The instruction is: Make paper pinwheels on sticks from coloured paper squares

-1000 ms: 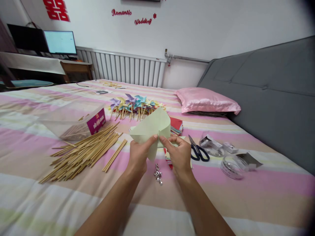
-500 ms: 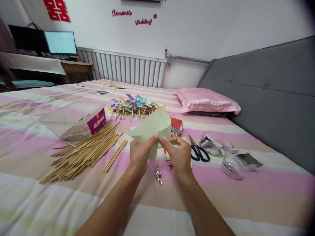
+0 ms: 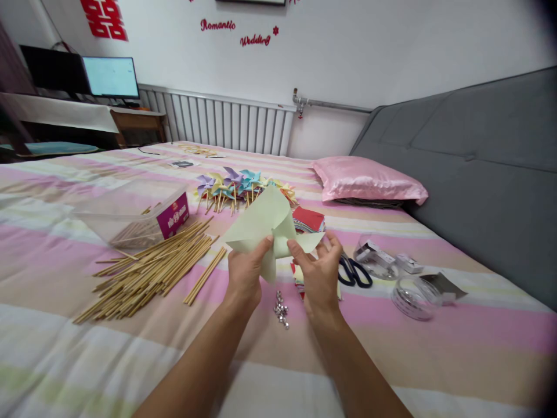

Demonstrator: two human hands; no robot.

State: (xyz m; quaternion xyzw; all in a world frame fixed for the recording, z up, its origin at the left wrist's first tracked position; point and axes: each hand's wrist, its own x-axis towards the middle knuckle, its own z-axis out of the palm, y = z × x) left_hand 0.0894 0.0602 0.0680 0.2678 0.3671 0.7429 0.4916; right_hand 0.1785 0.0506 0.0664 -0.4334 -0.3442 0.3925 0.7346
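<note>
A pale green paper pinwheel (image 3: 264,217), its blades curled toward the centre, is held up above the bed. My left hand (image 3: 246,273) pinches it near the middle, thumb on the front. On its right side, my right hand (image 3: 319,270) has its thumb against the paper and the other fingers bent behind the right blade. Below the hands lies a small pile of silvery metal pieces (image 3: 281,310). Partly hidden by my right hand are a stack of coloured paper (image 3: 297,278) and dark-handled scissors (image 3: 359,271).
Wooden sticks (image 3: 152,273) lie loose at left, beside a clear plastic box (image 3: 122,200). Finished pinwheels (image 3: 235,184) lie behind the hands, with red-topped paper (image 3: 308,219) nearby. Clear round containers (image 3: 415,297) sit at right. A pink pillow (image 3: 369,180) rests by the grey headboard (image 3: 478,151).
My right thumb has moved off the paper's centre, and my right fingers have spread to the right blade. The pinwheel has shifted slightly left; my left hand still pinches its middle.
</note>
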